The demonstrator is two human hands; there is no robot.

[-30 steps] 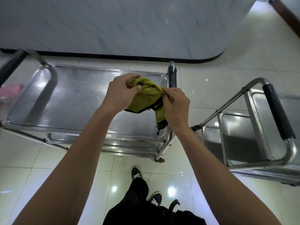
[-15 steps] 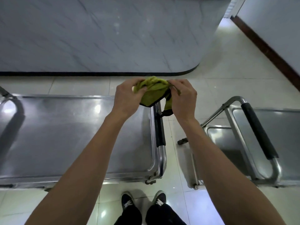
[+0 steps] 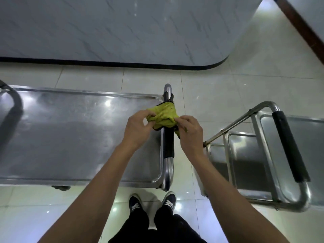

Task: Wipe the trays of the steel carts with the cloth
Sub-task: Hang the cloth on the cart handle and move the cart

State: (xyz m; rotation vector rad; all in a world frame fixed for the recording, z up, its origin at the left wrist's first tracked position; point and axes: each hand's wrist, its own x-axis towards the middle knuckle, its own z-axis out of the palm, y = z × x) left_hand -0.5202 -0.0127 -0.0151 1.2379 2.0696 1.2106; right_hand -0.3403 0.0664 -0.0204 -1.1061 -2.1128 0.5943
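Both hands hold a yellow-green cloth [image 3: 163,115] up in the air, just above the black grip of the handle [image 3: 168,142] on the left steel cart [image 3: 78,179]; the left hand [image 3: 138,127] pinches the left side of the cloth, with its thumb and fingers [image 3: 149,113] curled close together on the bunched part; the right hand [image 3: 190,128] pinches the right side, with its fingers [image 3: 182,120] bent and pressed on the cloth too; the cloth is scrunched up between the two hands, and a small bit of it hangs down under the right hand; the big top tray [image 3: 70,134] of the left cart is flat and shiny, and the left hand is over its right edge; a second steel cart [image 3: 273,199] stands well apart on the right, with its own trays and a black grip on its handle; the person's two dark shoes [image 3: 152,202] stand on the pale tiled floor [image 3: 219,95] between the carts; a grey marble wall [image 3: 122,28] is behind.
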